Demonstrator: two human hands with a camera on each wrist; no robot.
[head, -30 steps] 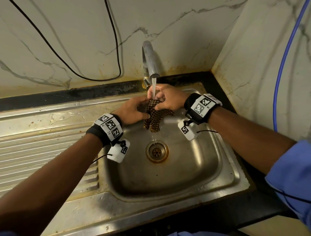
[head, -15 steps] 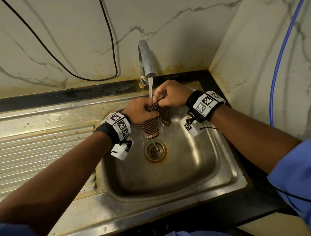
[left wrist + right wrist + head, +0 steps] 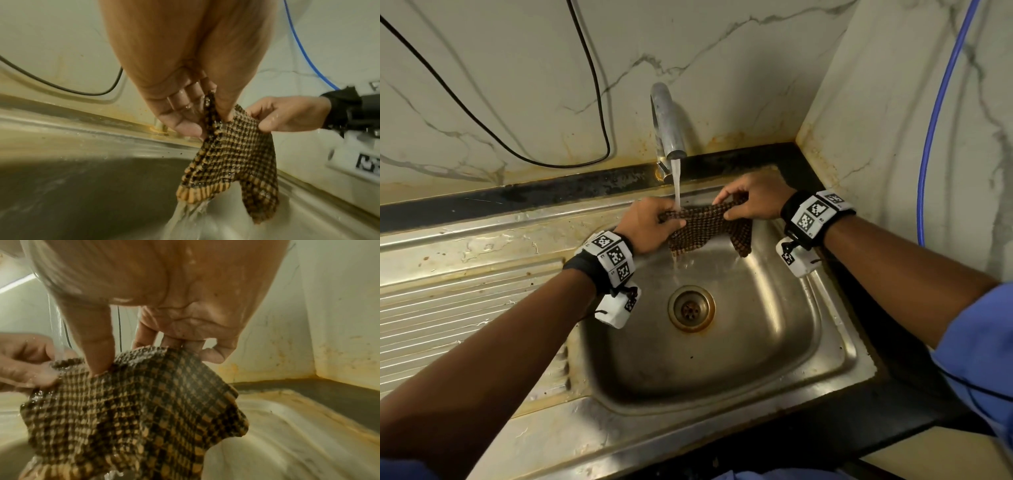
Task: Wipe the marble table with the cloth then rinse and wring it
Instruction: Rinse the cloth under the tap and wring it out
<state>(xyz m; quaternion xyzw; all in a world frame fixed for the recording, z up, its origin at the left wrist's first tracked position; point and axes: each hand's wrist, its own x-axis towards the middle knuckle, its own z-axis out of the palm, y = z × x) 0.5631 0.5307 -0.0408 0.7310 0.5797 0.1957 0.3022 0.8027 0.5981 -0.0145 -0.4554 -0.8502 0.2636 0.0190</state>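
Note:
A brown and tan checked cloth [image 3: 705, 229] hangs spread over the steel sink [image 3: 774, 370], under the water running from the tap [image 3: 666, 130]. My left hand [image 3: 654, 222] pinches its left top edge; my right hand [image 3: 753, 202] pinches its right top edge. In the left wrist view the cloth [image 3: 232, 155] is soaked, water streams off its lower corner, and my left hand [image 3: 197, 116] grips its upper edge, with the right hand [image 3: 283, 113] on its far edge. In the right wrist view my right hand [image 3: 127, 353] holds the cloth [image 3: 131, 415] between thumb and fingers.
The drain [image 3: 691, 308] sits in the basin under the cloth. A ribbed draining board [image 3: 455, 308] lies to the left. Marble walls close the back and right, with a black cable [image 3: 592, 85] and a blue hose [image 3: 941, 113] on them.
The cloth was bunched between my hands close together under the tap; my hands have moved apart and it now hangs stretched open in the stream.

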